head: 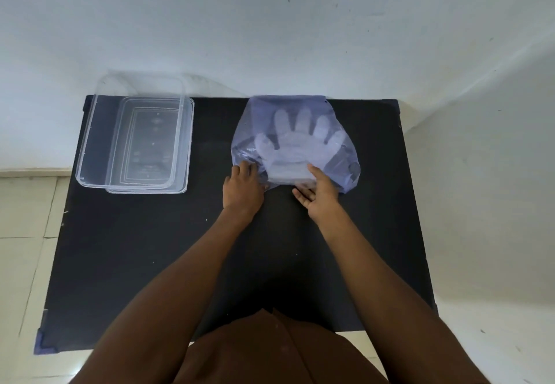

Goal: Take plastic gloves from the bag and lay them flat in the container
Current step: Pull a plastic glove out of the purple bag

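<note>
A bluish see-through plastic bag lies on the black table at the far right of centre. Through it shows a stack of clear plastic gloves, fingers pointing away from me. My left hand grips the bag's near left edge with curled fingers. My right hand is at the bag's near opening, thumb on top of the gloves' cuff end and fingers under it. A clear rectangular container stands at the far left, tilted over its clear lid; nothing lies in it.
The black table stands against a white wall. Pale floor tiles show to its left and right. My brown clothing fills the bottom of the view.
</note>
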